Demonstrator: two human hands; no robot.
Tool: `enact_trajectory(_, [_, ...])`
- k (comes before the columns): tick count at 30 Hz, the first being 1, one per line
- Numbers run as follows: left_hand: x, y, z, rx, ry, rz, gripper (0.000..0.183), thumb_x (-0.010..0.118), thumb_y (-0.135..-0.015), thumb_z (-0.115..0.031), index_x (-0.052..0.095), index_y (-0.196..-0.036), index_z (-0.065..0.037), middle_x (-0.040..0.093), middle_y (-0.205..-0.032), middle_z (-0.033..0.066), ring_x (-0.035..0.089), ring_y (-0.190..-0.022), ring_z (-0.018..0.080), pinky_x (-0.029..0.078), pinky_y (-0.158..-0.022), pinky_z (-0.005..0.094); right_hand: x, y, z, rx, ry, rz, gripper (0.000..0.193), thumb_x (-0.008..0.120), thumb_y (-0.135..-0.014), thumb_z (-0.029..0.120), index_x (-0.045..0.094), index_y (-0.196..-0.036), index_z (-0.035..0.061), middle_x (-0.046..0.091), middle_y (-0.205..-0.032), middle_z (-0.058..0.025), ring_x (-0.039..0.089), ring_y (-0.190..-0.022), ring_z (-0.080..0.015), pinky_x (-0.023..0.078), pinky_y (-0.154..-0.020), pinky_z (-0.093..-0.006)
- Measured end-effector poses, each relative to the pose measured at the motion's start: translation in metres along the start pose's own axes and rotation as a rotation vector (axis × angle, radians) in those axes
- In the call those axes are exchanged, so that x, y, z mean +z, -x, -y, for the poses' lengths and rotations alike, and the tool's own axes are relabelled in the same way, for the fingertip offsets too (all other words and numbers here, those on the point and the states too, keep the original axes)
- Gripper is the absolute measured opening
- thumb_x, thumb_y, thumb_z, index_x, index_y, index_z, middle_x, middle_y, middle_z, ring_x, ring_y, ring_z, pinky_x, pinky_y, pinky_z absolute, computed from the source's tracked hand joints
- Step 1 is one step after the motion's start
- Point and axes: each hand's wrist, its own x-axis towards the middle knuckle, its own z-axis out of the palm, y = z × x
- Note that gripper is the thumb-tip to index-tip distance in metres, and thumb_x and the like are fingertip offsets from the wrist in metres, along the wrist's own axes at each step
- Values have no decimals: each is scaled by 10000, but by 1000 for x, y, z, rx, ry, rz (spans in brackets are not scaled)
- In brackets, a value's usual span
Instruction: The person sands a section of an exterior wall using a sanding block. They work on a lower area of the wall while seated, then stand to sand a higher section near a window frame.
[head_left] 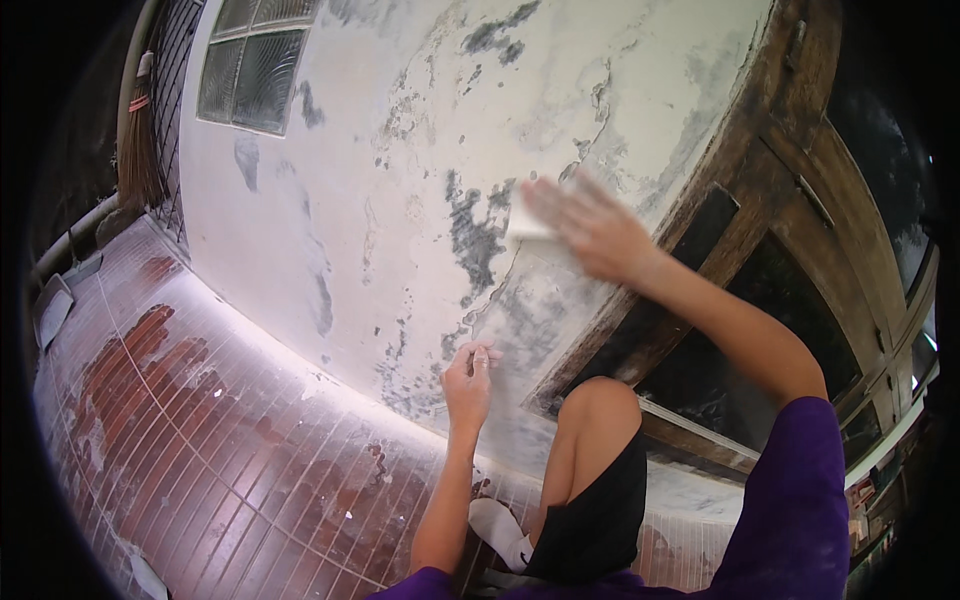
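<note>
My right hand (597,232), smeared by motion, presses a white flat sheet (528,224) against a patchy white wall (340,220). The sheet's edge shows beside the fingers; the rest lies under the palm. Grey bare patches and a long crack run through the plaster around it. Lower down, my left hand (467,378) is raised close to the wall with its fingers curled together. Whatever those fingers hold, if anything, is hidden.
A weathered wooden door frame (755,225) with dark panels borders the wall on the right. White dust covers parts of the reddish tiled floor (230,440). At upper left are a glass-block window (252,75) and a broom (138,150). My bent knee (600,410) is near the wall.
</note>
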Motion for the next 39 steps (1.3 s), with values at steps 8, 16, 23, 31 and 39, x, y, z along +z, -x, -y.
enact_trajectory(8, [7,1,7,-16,67,-14,226,494,-995,-115,676,-1059,3,739,-855,79,637,-736,114,499,-717,259,4,-15,-21,432,-15,-238,564,382,-930,44,320,-1487,-14,271,-1575,-188,256,-1470,-292,149,-1222,-463])
enact_trajectory(16, [-1,1,12,-64,63,133,236,495,-999,-122,677,-1064,14,731,-871,78,626,-737,111,500,-708,258,3,4,-17,41,-140,-69,648,451,-890,86,290,-1517,56,278,-1599,-50,207,-1489,-180,86,-1232,-447])
enact_trajectory(23, [-19,0,17,-198,93,195,263,458,-1022,-163,659,-1079,-3,704,-931,75,612,-780,123,489,-728,268,22,-14,58,-29,-152,-85,666,465,-872,110,283,-1501,-16,281,-1593,-94,223,-1485,-201,96,-1236,-439])
enact_trajectory(31, [-24,-1,13,-234,147,228,297,455,-1034,-215,658,-1080,-3,700,-938,71,614,-796,125,491,-740,269,-4,3,10,-81,-128,-36,643,498,-885,129,338,-1507,126,342,-1569,3,262,-1466,-134,25,-1237,-488])
enact_trajectory(39, [-29,-1,25,-351,123,227,298,454,-1035,-220,658,-1104,-14,699,-953,69,609,-803,125,494,-758,275,32,-28,87,-322,-256,-66,600,484,-873,120,397,-1463,57,376,-1551,-30,283,-1455,-118,87,-1246,-428])
